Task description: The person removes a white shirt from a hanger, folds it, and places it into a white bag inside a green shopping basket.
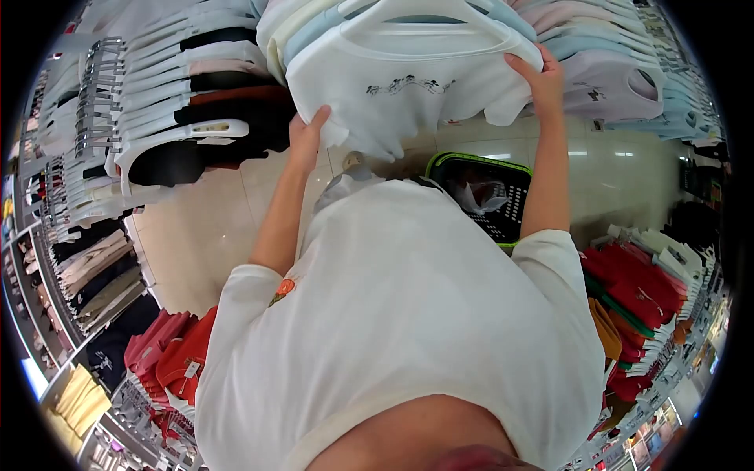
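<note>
A white T-shirt (pixel 408 102) with a small dark print across its chest hangs on a white hanger (pixel 424 12) in front of me. My left hand (pixel 308 133) is closed on the sleeve edge at its left side, thumb on the front of the cloth. At the opposite shoulder, my right hand (pixel 543 76) grips the fabric, its thumb lying over the front and its fingers behind. The shirt is spread between both hands. Directly behind it hang more pale shirts (pixel 302 35) in blue and cream.
A black shopping basket (pixel 440 166) with a green rim stands on the tiled floor (pixel 196 243), a clear plastic bag (pixel 481 196) inside. Racks of hanging clothes (pixel 196 110) line the left, with more shirts (pixel 605 86) at right. Red garments (pixel 636 282) hang at the lower right.
</note>
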Tool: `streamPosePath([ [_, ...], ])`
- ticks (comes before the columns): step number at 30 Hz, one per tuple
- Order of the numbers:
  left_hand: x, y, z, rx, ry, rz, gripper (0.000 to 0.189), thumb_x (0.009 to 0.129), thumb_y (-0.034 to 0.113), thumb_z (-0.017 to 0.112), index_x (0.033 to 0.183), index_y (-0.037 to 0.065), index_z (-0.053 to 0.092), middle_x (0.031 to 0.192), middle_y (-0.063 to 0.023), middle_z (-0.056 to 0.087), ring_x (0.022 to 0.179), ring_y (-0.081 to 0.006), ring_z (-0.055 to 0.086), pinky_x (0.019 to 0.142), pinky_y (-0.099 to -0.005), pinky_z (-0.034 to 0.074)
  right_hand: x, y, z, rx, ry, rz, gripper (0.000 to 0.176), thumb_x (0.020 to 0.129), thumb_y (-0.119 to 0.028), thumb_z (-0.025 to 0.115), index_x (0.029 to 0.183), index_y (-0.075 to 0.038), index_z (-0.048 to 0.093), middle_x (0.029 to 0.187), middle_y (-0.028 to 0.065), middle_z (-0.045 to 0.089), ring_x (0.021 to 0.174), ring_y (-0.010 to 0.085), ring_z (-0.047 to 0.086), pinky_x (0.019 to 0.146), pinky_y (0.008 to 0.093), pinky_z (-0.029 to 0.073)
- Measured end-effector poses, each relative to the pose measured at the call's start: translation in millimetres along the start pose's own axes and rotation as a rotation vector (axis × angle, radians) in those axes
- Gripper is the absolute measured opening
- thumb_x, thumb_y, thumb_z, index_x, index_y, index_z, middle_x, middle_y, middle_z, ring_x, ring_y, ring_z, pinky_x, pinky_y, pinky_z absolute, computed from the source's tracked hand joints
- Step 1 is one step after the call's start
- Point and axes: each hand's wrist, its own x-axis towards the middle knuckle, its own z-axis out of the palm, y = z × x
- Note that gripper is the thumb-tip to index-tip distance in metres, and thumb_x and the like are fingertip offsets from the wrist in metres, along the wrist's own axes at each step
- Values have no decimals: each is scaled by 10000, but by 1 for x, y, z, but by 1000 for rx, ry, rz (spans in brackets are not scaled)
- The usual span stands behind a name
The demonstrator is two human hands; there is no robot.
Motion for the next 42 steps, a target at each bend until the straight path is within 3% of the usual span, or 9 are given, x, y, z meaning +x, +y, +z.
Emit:
streamPosePath([
  [5,22,0,-11,24,-12,-121,451,916,279,705,1232,-24,597,1084,-83,685,925,-176,638,826,-331,500,-4,1,-3,9,-9,59,338,772,-143,836,1068,-47,704,949,16,706,831,107,645,739,268,518],
  [11,-22,43,-8,194,-458,-174,526,829,217,791,1256,-20,594,1171,-102,661,1083,-196,608,933,-348,487,-19,-19,-13,-218,-48,52,360,795,-141,809,1118,-39,687,999,22,695,879,111,634,771,267,507],
  [14,-41,61,-1,364,-634,51,592,803,180,799,1307,-5,549,1261,-106,613,1130,-208,580,953,-347,475,-21,-23,-12,-239,-26,-47,373,816,-144,789,1154,-36,674,1043,26,688,929,122,625,816,270,496],
  [18,-47,68,12,205,-518,225,615,797,208,797,1313,3,534,1215,-95,601,1122,-224,550,973,-342,443,-27,-48,7,-467,-44,-238,378,839,-170,782,1179,-52,664,1053,37,691,956,142,622,856,282,481],
  [22,-50,83,10,335,-630,362,568,833,172,772,1324,14,535,1257,-67,594,1134,-230,552,996,-343,431,-27,-47,37,-601,-55,-334,371,850,-226,789,1153,-59,658,1031,76,692,927,172,633,840,299,487],
  [25,-48,80,-1,202,-607,308,563,853,205,751,1339,24,531,1283,-82,586,1170,-226,541,1014,-349,424,-23,-32,40,-639,-45,-338,363,863,-273,777,1110,-39,650,1013,114,682,890,216,637,813,313,494],
  [29,-32,95,-7,-373,-383,349,809,902,281,689,1536,44,247,1452,-128,456,1332,-256,445,1119,-394,344,-27,-17,46,-662,17,-283,385,853,-326,781,1065,-37,638,963,149,690,848,294,664,754,349,508],
  [32,-25,119,-1,-372,-174,341,798,928,286,644,1562,83,205,1470,-126,423,1340,-259,430,1129,-401,333,-37,19,49,-678,128,-208,387,836,-334,794,1035,-44,632,900,174,702,819,347,686,716,382,518],
  [42,12,102,-22,-143,61,500,583,940,368,697,1333,26,435,1238,-80,538,1115,-155,521,984,-301,428,-81,88,63,-321,371,-167,276,958,-168,626,1161,16,660,928,88,724,830,132,633,750,303,496],
])
